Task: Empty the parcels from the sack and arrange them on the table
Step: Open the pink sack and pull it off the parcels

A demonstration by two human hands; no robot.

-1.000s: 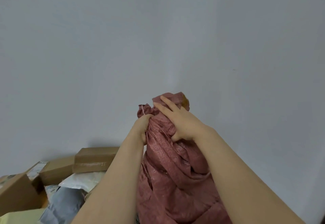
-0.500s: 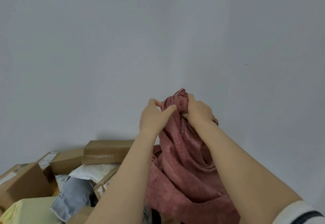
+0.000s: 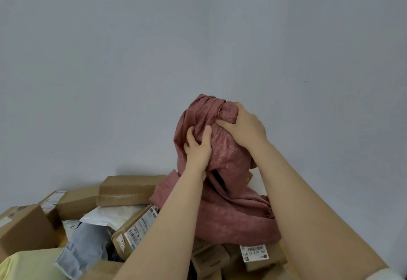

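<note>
Fingers of the right hand are clamped on the bunched top of the sack; those of the left hand curl into the cloth just below. The sack stands roughly upright, long axis vertical, its lower folds resting on the heaped parcels directly beneath. The right hand is the higher of the two.

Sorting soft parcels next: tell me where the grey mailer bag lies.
Head view, lower left: the grey mailer bag lies just below the white mailer and left of the labelled box.
</note>
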